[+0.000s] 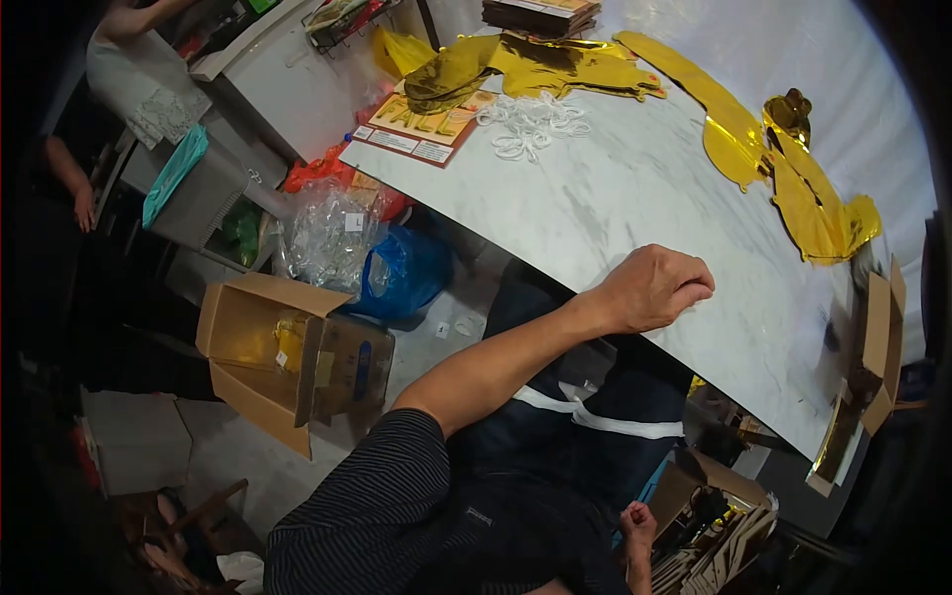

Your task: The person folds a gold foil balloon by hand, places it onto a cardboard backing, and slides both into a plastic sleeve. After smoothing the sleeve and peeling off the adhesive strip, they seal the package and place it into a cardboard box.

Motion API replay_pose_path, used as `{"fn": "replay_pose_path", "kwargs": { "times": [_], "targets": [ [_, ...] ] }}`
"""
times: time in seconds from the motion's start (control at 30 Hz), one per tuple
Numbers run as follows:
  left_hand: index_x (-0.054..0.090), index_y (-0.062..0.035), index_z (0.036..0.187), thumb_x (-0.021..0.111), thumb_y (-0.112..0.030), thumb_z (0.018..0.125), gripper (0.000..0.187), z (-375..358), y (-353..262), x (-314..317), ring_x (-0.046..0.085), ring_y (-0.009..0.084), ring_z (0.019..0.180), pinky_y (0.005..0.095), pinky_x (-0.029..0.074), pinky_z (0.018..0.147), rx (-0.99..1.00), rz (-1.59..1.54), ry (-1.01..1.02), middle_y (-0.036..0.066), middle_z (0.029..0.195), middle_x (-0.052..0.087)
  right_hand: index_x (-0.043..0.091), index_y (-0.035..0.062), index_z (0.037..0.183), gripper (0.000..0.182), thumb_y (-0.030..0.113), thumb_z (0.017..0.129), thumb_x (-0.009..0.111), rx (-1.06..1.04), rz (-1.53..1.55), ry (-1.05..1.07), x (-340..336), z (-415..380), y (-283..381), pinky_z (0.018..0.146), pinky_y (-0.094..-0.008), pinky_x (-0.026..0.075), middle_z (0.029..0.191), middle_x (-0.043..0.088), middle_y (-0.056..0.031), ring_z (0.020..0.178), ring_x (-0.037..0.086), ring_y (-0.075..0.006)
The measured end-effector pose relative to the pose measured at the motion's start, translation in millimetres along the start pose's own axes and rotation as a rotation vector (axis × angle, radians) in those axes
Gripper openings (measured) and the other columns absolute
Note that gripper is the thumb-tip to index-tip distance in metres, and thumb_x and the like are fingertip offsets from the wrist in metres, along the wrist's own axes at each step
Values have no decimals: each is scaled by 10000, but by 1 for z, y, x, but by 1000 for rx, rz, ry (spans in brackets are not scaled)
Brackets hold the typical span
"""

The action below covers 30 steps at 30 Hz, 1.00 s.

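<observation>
My left hand [657, 290] is closed over the front part of the white marbled table [595, 198], its fingers curled under. Whatever it may hold is hidden. My right hand [639, 524] is down by my side, fingers bent together, near an open cardboard box [684, 486] of folded card pieces. I cannot make out anything in it. Flat gold foil balloons [729, 109] lie along the far and right parts of the table. A loose pile of white string [535, 121] rests beside a printed card [421, 124] at the table's left corner.
A stack of dark cards [540, 18] stands at the back. Left of the table, an open cardboard box [342, 372], a blue plastic bag [407, 273] and clear plastic bags [332, 238] are on the floor. Another narrow box [878, 327] stands at the right edge. Other people are at far left.
</observation>
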<state>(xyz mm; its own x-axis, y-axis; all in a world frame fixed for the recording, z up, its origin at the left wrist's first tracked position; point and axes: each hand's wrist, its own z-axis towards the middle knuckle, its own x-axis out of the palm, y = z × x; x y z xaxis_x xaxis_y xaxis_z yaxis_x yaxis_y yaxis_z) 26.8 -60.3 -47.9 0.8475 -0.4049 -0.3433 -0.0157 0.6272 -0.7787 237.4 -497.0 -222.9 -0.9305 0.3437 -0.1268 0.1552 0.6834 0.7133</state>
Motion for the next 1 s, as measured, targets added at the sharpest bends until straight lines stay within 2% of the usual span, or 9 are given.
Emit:
{"fn": "replay_pose_path", "kwargs": {
  "times": [0.07, 0.27, 0.33, 0.4, 0.47, 0.63, 0.77, 0.87, 1.0],
  "targets": [
    [741, -9, 975, 698, -130, 942, 133, -1, 0, 3, 728, 299, 787, 358, 566, 736, 1, 0, 4, 142, 868, 752, 633, 58, 1036, 117, 23, 939, 689, 61, 5, 3, 5, -11, 12, 690, -226, 438, 844, 605, 42, 747, 542, -46],
    [732, -4, 964, 707, -133, 934, 135, -3, -1, 0, 721, 340, 826, 388, 566, 752, 24, 34, -22, 158, 891, 743, 621, -21, 1135, 204, 102, 985, 683, -58, -109, -166, 17, -23, 3, 745, -273, 455, 886, 615, -17, 821, 572, -109],
    [729, -2, 954, 703, -133, 938, 134, -2, -1, -1, 720, 350, 838, 395, 568, 759, 29, 23, -3, 160, 897, 743, 608, -45, 1294, 354, 80, 977, 702, -246, -528, -67, 2, -14, -19, 721, -288, 430, 895, 627, -60, 776, 532, -133],
    [728, -6, 958, 707, -134, 936, 132, -2, -2, -1, 721, 349, 842, 398, 569, 760, 39, 27, -1, 158, 904, 744, 637, -57, 1199, 257, 80, 988, 689, -299, -463, -97, 6, -18, -17, 681, -316, 421, 857, 633, -95, 744, 512, -137],
    [726, -15, 966, 713, -138, 934, 128, -3, -1, -1, 722, 347, 850, 402, 571, 762, 43, 21, 6, 153, 918, 746, 662, 15, 1109, 229, 237, 1056, 647, -202, -461, -70, 16, -32, 13, 712, -315, 442, 785, 553, -16, 710, 446, -160],
    [712, -28, 960, 711, -136, 932, 112, -6, 4, 3, 712, 344, 833, 408, 566, 758, 104, 49, -30, 136, 897, 730, 668, 11, 1052, 197, 188, 999, 735, -123, -182, -63, 13, -23, 8, 715, -319, 441, 838, 617, -30, 786, 505, -125],
    [705, -23, 956, 704, -146, 935, 125, -5, -2, -3, 707, 345, 830, 410, 564, 753, 42, 33, 34, 137, 910, 729, 694, 22, 998, 147, 148, 973, 765, -240, -221, -118, 13, -19, 2, 692, -335, 445, 812, 608, -22, 774, 499, -133],
    [710, -28, 955, 710, -139, 934, 114, -6, 0, -2, 709, 342, 826, 406, 567, 746, 58, 38, 16, 135, 906, 728, 701, 41, 976, 107, 137, 986, 747, -208, -498, -126, 23, -25, 32, 676, -358, 449, 774, 595, -28, 745, 483, -148],
    [724, -31, 972, 724, -126, 927, 106, -5, 6, 4, 715, 336, 825, 394, 573, 729, 113, 38, -33, 126, 916, 734, 713, 69, 1002, 87, 154, 1004, 726, -127, -503, -156, 10, -14, -1, 685, -420, 460, 818, 642, -75, 722, 486, -206]
  ]
}}
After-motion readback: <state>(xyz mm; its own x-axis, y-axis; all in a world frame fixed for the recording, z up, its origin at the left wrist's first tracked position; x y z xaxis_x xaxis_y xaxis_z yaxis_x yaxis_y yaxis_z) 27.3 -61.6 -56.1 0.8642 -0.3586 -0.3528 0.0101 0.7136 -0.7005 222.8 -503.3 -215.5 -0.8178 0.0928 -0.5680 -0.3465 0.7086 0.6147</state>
